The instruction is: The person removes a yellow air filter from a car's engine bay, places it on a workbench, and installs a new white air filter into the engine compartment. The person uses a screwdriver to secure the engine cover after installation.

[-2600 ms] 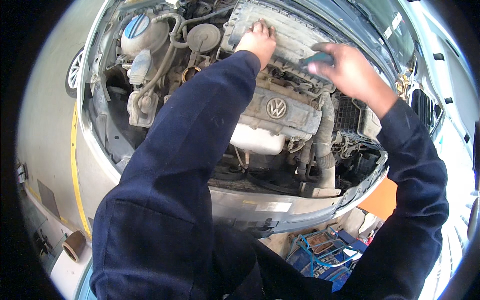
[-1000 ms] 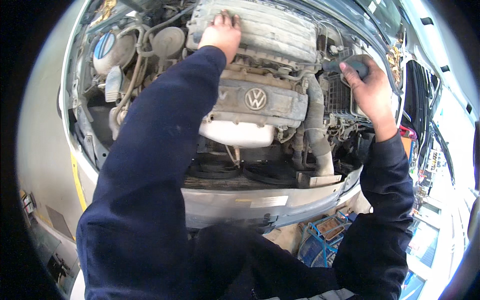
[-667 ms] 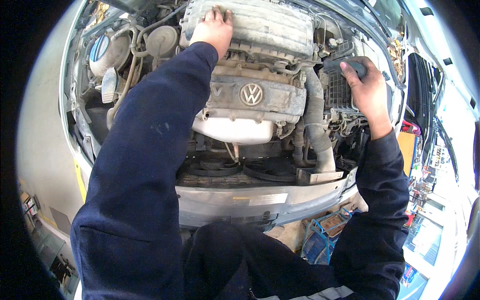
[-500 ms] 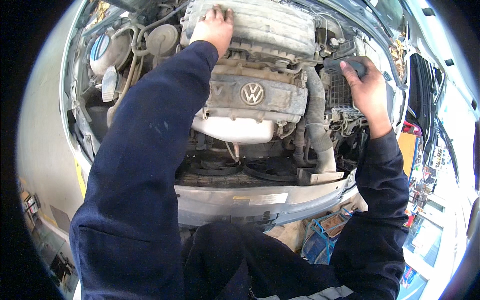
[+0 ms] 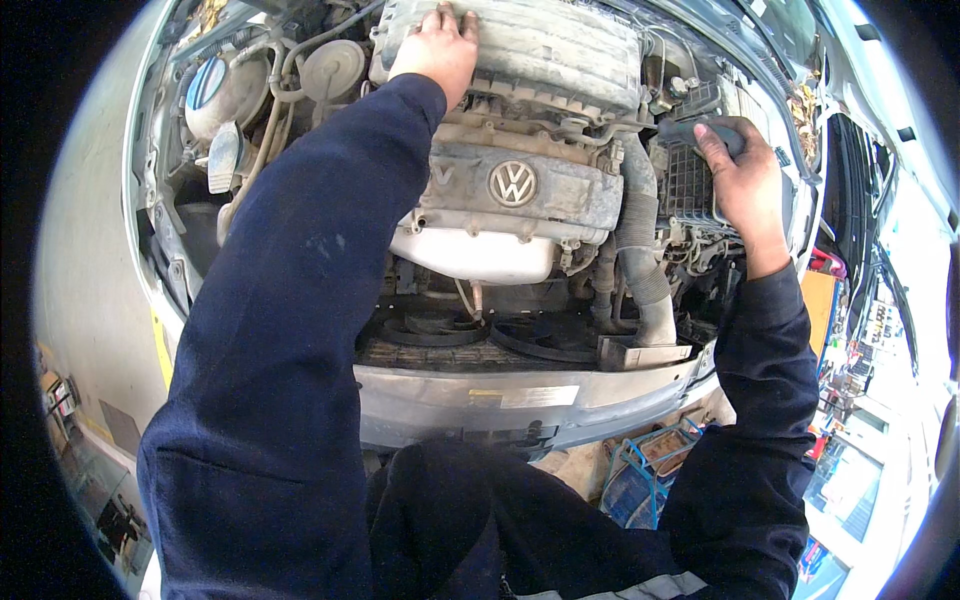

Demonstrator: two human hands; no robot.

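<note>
Tool handle [image 5: 700,132], lying crosswise, is clamped in right hand [image 5: 745,185] fingers; left hand [image 5: 437,50] fingers spread on intake manifold [image 5: 550,45].

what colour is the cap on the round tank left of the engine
Blue, on the pale round tank, seen in the head view.

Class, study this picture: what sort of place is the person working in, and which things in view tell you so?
Most likely a car repair garage. The left hand rests on the dusty engine cover of an open engine bay, the right hand grips a dark tool handle, and a blue crate sits on the floor.
</note>
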